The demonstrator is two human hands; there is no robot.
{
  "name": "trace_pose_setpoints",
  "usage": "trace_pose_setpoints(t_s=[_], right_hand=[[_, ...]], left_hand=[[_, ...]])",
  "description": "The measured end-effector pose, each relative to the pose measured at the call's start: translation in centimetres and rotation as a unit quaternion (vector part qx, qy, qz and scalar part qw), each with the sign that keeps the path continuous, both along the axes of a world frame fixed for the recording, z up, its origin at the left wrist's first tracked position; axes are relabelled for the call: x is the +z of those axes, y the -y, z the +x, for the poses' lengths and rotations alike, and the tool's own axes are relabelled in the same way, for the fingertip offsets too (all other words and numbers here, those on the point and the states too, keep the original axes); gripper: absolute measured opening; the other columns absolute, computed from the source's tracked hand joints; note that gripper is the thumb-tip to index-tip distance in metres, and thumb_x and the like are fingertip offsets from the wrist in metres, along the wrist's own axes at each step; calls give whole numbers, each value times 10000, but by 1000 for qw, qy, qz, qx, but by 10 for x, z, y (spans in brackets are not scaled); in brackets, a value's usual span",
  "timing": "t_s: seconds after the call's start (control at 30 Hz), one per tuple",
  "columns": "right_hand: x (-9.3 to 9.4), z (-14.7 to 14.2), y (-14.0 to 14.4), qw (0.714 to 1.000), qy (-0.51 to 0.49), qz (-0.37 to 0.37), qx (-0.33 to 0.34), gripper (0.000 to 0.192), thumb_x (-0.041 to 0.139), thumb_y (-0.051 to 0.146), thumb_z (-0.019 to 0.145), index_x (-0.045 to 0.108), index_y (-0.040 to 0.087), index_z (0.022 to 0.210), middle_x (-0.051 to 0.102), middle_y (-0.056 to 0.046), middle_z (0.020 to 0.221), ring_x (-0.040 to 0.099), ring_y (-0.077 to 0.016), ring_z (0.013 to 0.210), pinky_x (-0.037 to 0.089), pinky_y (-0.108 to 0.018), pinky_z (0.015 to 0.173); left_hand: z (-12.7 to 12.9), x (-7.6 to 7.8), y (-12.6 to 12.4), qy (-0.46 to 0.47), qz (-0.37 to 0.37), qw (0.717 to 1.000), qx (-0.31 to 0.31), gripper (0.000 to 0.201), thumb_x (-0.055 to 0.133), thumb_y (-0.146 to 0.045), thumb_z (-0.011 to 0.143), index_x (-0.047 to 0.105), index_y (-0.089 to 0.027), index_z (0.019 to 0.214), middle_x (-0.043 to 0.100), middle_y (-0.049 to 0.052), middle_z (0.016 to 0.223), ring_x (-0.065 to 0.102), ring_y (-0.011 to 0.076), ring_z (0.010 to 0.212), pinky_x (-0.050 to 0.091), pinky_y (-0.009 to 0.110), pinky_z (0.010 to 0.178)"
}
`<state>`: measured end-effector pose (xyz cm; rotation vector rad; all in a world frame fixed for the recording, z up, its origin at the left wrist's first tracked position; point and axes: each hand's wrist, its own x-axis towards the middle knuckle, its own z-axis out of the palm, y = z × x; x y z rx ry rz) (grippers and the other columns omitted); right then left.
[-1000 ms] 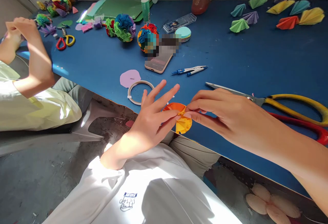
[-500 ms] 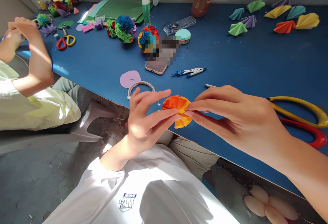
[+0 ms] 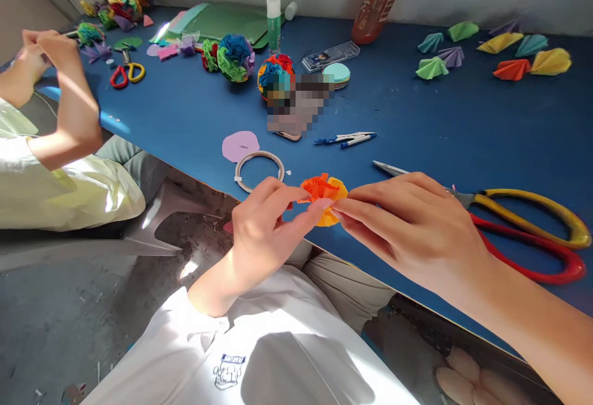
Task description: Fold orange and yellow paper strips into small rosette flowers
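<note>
A small crumpled orange and yellow paper flower sits between both of my hands, just above the near edge of the blue table. My left hand pinches its left side with curled fingers. From the right, my right hand pinches the same piece with thumb and forefinger. A ring of tape and a lilac paper disc lie just behind my left hand. Large yellow and red scissors lie behind my right wrist.
A phone, a compass, paper flower balls, a glue stick, a clear case and several folded paper fans lie further back. At the left a person in a pale yellow sleeve works with raised hands; small scissors lie nearby.
My left fingers have curled from spread to pinching the paper flower. Both hands lifted it slightly and bunched it tighter. The view shifted a little downward.
</note>
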<state>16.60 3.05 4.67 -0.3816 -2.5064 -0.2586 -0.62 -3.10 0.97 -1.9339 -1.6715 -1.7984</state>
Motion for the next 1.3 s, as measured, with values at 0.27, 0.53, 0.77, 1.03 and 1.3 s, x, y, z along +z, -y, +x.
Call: trace_pose_setpoints(t_s=[0.27,0.53,0.77,1.03,1.3], right_hand=[[-3,0,0,1000,-2,9,-14,88,572,134,894,575,207,942,710,-29,804,621,-155,667,442,-290,618],[-3,1,1,997,-17,-65,-23,74,578,142,890,594,200,933,709,-41,833,615,-159,674,432,-288,601],[0,1,3,982,-52,-175,-37,102,546,164,900,644,189,884,696,-41,823,615,-145,666,455,-283,613],[7,1,7,953,-77,-282,-77,130,570,180,872,626,198,756,665,-14,721,569,-132,603,445,-275,550],[3,1,5,975,-63,-205,-52,120,567,191,892,604,208,779,691,-27,763,625,-157,660,461,-306,605]], left_hand=[[2,-6,-1,2,-1,999,-44,64,651,-120,822,689,-155,861,721,8,768,665,87,664,547,147,514],[-1,-14,-5,7,46,992,-118,236,646,-57,807,688,-180,1005,763,22,910,727,125,826,627,205,738],[2,-15,-8,115,-21,973,-199,306,621,-71,821,674,-207,1090,764,32,998,742,150,867,637,217,746],[-4,-5,-8,111,-81,948,-286,369,628,-104,843,622,-220,1193,745,33,1078,725,164,963,629,217,792],[-7,-6,-9,64,-96,955,-272,323,610,-132,865,636,-208,1178,746,40,1070,722,170,975,628,237,817]])
